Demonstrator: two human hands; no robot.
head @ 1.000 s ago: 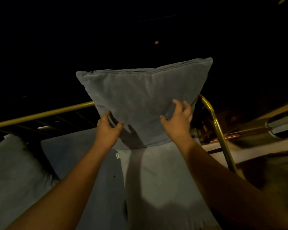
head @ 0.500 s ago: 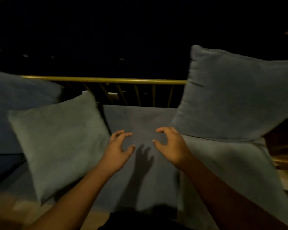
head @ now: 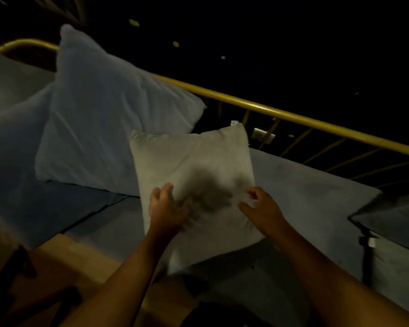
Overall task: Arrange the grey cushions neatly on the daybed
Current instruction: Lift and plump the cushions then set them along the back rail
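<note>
Since half a second ago our hands have left the bare seat and reached the small pale cushion (head: 194, 185) at frame centre, lying on the daybed mattress (head: 312, 192). Our left hand (head: 167, 208) presses its face with fingers spread; our right hand (head: 261, 207) looks pinched on the fabric, though blur leaves that uncertain. We should grip both lower corners, lift evenly, and stand it against the big cushion (head: 109, 119) at upper left, below the brass rail (head: 293, 115).
</note>
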